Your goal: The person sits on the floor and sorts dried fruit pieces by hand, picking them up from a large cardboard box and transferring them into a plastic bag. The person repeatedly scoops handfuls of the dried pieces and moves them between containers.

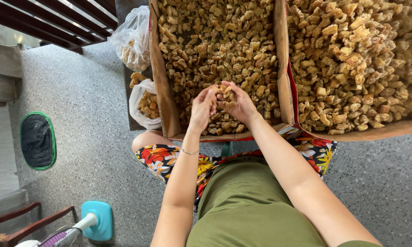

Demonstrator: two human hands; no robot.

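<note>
Golden-brown sugared chunks (pixel 225 93), a small clump of them, sit right between my two hands, just above the heap in the near cardboard box (pixel 162 87). My left hand (pixel 201 109) has its fingers curled in against the clump, pinching at it from the left. My right hand (pixel 240 106) cups it from the other side, fingers bent over the top, so both hands are closed around the same little cluster. I cannot tell how many pieces I've got, they blur into the pile below.

A thin bracelet (pixel 189 152) rides on my left wrist. Both forearms reach forward over my green top (pixel 247 206) and a flowered cloth (pixel 162 160) on my lap.

The box under my hands is full of the same candied pieces, wall to wall. Just beside it on the right, a second box (pixel 375 133) with a red inner edge holds another deep load of them, slightly paler.

Off the left side of the near box, two clear plastic bags (pixel 132 36) hold more chunks, one behind the other. Further left on the speckled floor (pixel 91 114) lies a dark mat with a green rim (pixel 38 141). Down by my left elbow stands a fan's teal base (pixel 97 220), and a wooden chair frame (pixel 23 224) pokes in at the corner.
</note>
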